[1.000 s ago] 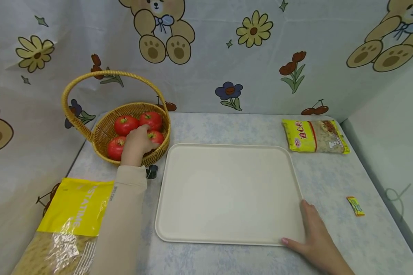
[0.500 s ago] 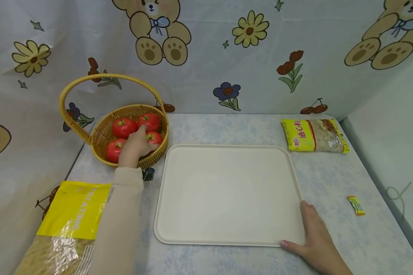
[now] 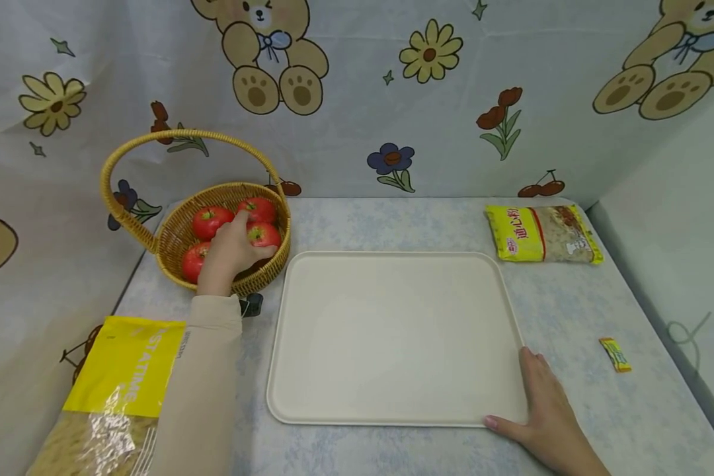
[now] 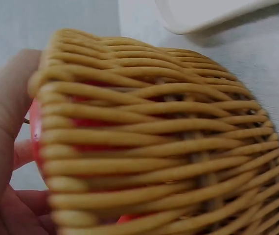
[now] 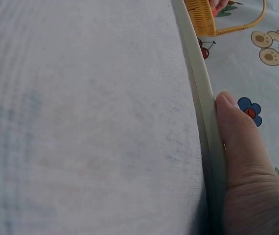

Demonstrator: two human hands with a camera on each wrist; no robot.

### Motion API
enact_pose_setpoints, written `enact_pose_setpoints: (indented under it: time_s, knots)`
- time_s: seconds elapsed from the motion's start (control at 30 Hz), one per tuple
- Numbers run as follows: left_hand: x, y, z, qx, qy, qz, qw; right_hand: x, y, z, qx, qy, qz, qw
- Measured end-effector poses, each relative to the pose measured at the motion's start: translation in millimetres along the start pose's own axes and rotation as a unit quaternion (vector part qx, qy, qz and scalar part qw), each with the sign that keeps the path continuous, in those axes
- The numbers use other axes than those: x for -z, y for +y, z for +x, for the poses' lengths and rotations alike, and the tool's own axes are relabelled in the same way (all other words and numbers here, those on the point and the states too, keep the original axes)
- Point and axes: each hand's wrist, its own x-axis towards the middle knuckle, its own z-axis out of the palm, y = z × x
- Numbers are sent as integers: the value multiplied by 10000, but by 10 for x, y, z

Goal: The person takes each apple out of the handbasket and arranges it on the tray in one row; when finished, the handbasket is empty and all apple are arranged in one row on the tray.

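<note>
In the head view, my left hand (image 3: 232, 250) reaches into a yellow wicker basket (image 3: 175, 231) and grips a red apple (image 3: 264, 235) near its right side. Other red apples (image 3: 211, 222) lie around it. In the left wrist view, the basket's woven wall (image 4: 154, 147) hides most of the gripped apple (image 4: 36, 132); the thumb is by the rim. My right hand (image 3: 544, 413) rests at the front right corner of a white tray (image 3: 393, 337), fingers along the side and thumb at the front edge. The right wrist view shows the thumb (image 5: 240, 134) against the rim.
A yellow pasta bag (image 3: 119, 370) lies at front left, partly under the left sleeve. Another pasta bag (image 3: 544, 233) lies at back right, and a small wrapped candy (image 3: 615, 355) is right of the tray. A black object (image 3: 252, 305) shows beside the left cuff.
The left hand has shifted slightly within the basket, uncovering a little more of the apple it holds. The right hand stays at the tray corner. The head view has shifted slightly.
</note>
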Motion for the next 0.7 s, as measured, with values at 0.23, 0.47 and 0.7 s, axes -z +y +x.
enact_pose_setpoints:
  time_s: [0.23, 0.47, 0.7]
  knots:
    - [113, 160, -227, -208, 522, -392, 9977, -3, -3, -3, 89, 99, -3, 9999]
    - [71, 591, -570, -881, 681, -909, 9896, -14, 1, -10, 33, 140, -89, 9999]
    - [-329, 1145, -703, -1757, 349, -1331, 9748, -13, -22, -11, -156, 135, -140, 9997]
